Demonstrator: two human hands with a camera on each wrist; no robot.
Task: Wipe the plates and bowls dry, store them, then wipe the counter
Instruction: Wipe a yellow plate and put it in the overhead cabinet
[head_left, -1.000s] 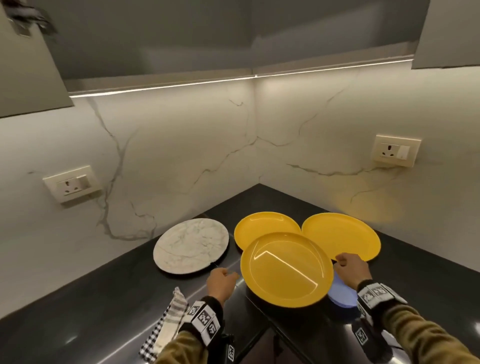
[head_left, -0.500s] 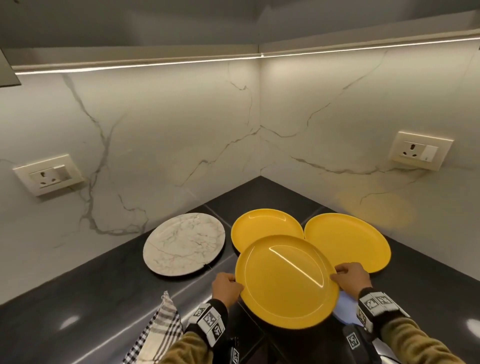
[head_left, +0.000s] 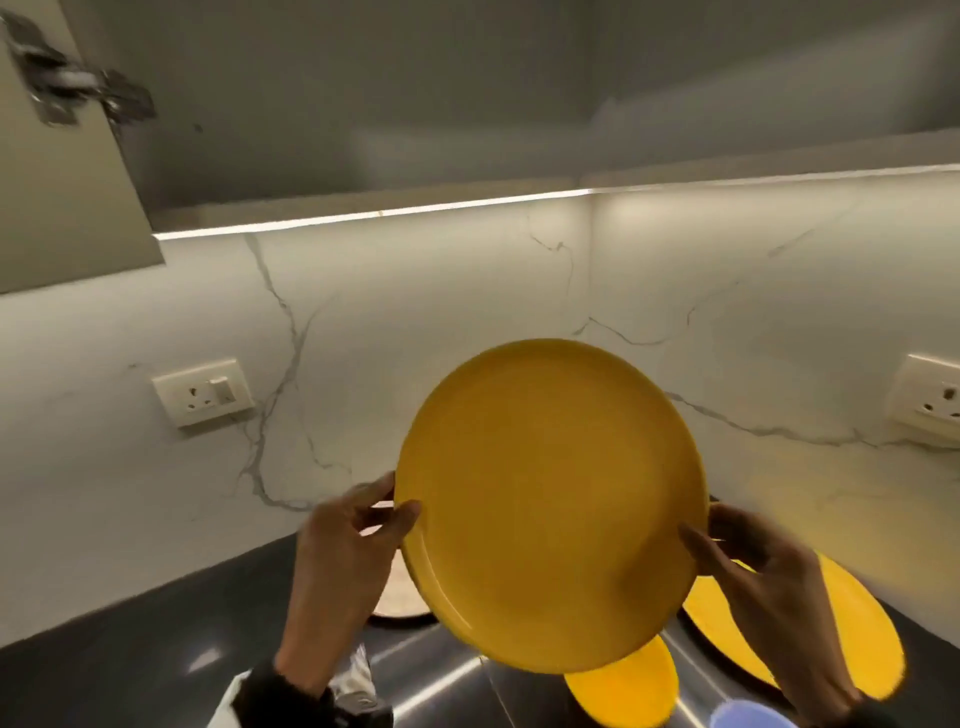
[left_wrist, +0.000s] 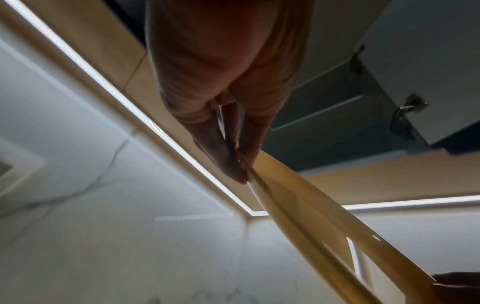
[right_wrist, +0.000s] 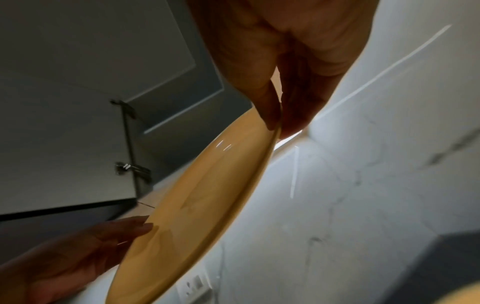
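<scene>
I hold a yellow plate (head_left: 550, 499) up in the air in front of the marble wall, tilted with its top toward me. My left hand (head_left: 384, 514) pinches its left rim between thumb and fingers, and my right hand (head_left: 711, 540) pinches the right rim. The left wrist view shows my left hand (left_wrist: 241, 162) pinching the plate's edge (left_wrist: 298, 209). The right wrist view shows my right hand (right_wrist: 278, 123) on the same plate (right_wrist: 197, 201). Two more yellow plates (head_left: 623, 691) (head_left: 862, 639) lie on the dark counter (head_left: 156, 649) below.
An open upper cabinet (head_left: 363, 104) with a hinged door (head_left: 57, 156) is above. A marble-patterned plate (head_left: 395, 597) lies behind my left hand. A blue bowl (head_left: 753, 717) sits at the bottom edge. Wall sockets (head_left: 202, 392) (head_left: 930, 400) are on both walls.
Both hands have lifted the yellow plate off the counter and raised it toward the wall and cabinet. My view has tipped upward, and the checked cloth has left the view.
</scene>
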